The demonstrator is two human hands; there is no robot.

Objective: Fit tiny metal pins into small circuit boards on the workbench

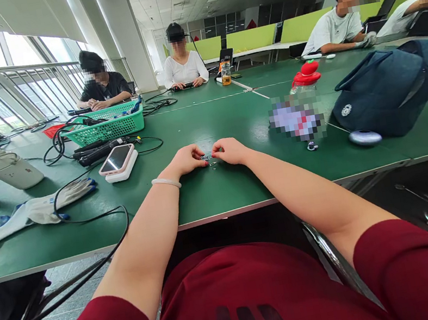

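My left hand (188,160) pinches a small shiny metallic piece (204,158) just above the green table (243,182). The piece is too small for me to tell its kind. Close on its right, my right hand (231,151) has thumb and fingertips pressed together; whatever is between them, if anything, cannot be made out. A few tiny shiny bits (213,164) lie on the tabletop below the gap between both hands. A pale bangle circles my left wrist.
On the left are a phone (118,159) on a white box, black cables, work gloves (56,203), a bottle (10,168) and a green basket (108,124). A blurred lilac item (296,119), a red-topped jar (306,76) and a dark blue bag (384,91) stand right. Several people sit around.
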